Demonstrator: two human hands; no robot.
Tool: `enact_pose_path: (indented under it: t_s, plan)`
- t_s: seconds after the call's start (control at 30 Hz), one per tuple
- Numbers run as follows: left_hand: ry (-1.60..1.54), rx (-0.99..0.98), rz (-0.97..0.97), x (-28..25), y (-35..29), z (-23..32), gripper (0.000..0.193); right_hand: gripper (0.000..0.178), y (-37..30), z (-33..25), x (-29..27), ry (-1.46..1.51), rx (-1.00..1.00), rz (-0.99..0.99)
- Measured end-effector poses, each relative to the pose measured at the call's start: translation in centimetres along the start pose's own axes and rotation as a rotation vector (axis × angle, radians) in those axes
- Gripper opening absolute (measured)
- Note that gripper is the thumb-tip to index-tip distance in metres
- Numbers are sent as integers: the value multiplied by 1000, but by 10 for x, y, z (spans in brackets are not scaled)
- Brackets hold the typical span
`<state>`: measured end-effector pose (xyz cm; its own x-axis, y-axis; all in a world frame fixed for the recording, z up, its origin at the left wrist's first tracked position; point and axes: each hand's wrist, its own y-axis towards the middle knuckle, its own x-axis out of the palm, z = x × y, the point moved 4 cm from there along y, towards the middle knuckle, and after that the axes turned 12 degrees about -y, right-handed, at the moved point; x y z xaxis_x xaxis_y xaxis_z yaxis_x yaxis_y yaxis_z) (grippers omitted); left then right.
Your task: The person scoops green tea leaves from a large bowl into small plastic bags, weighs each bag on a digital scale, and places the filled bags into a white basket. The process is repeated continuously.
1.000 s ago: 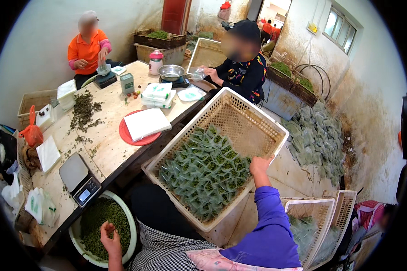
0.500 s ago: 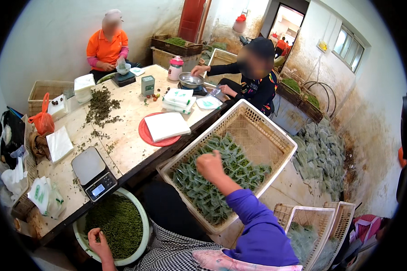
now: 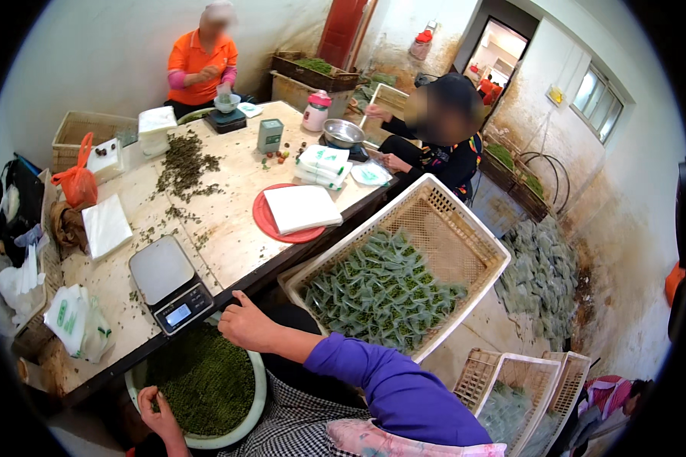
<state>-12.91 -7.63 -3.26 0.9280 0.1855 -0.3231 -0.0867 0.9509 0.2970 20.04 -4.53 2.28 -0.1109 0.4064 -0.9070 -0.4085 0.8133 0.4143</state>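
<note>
My left hand (image 3: 158, 417) is over the near left rim of a pale green basin (image 3: 259, 392), its fingers loosely bent and apart, with nothing visible in them. The basin is full of small green berry-like grains (image 3: 202, 385). My right hand (image 3: 249, 323) hovers by the basin's far right rim, near the table edge, fingers partly spread and nothing seen in it. Just beyond, a digital scale (image 3: 161, 270) with a lit display sits bare on the table. To the right, a cream plastic crate (image 3: 450, 228) holds rows of small clear bags (image 3: 377, 289) of green grains.
On the table (image 3: 225, 263) are a red round tray (image 3: 263, 221) under white sheets, a stack of plastic bags (image 3: 76, 324) and dark scraps (image 3: 187, 164). Two co-workers sit beyond, one in an orange shirt (image 3: 202, 61), one in a dark cap (image 3: 450, 107). More crates (image 3: 514, 381) stand lower right.
My right hand has moved from above the bags in the crate leftward to the basin's rim. My left hand stays by the basin, its fingers a little more apart. The view has shifted slightly.
</note>
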Motion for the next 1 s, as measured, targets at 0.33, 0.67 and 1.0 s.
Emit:
enact_pose_path:
  t_s: [0.33,0.67,1.0]
  plan:
    - [127,152,145,-26,24,23,16,9,32,-62,21,154,-153,-29]
    - [407,412,331,-72,127,65,18,7,83,-107,31,337,-247,-95]
    - [498,357,236,-72,170,25,15,16,167,-133,43,495,-211,115]
